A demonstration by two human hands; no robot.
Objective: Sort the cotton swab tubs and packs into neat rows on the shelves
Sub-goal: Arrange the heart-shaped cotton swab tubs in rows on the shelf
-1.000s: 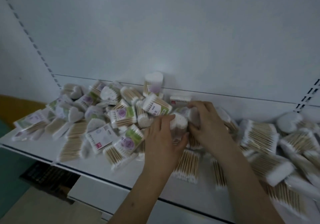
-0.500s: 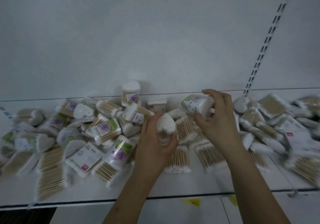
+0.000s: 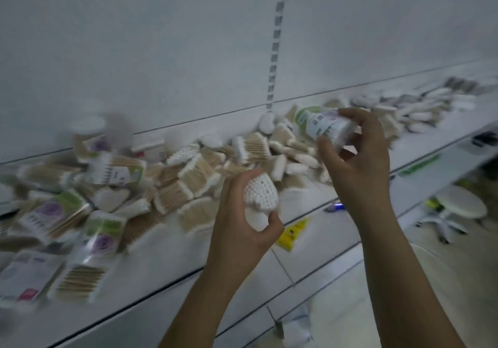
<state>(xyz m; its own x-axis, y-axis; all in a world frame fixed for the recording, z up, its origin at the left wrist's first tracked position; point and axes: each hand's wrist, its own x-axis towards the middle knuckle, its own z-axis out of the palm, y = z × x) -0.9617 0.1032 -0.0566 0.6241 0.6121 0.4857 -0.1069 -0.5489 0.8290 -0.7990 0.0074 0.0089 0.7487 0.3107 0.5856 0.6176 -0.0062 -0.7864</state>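
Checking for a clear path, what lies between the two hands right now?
Head view: no object; the left hand and right hand are apart, with the swab pile and shelf behind.

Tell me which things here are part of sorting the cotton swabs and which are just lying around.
Part of the job:
- swab tub held in the right hand
- heart-shaped swab tub held in the left hand
- heap of swab packs on the shelf

Just lying about:
- yellow tag
- white stool
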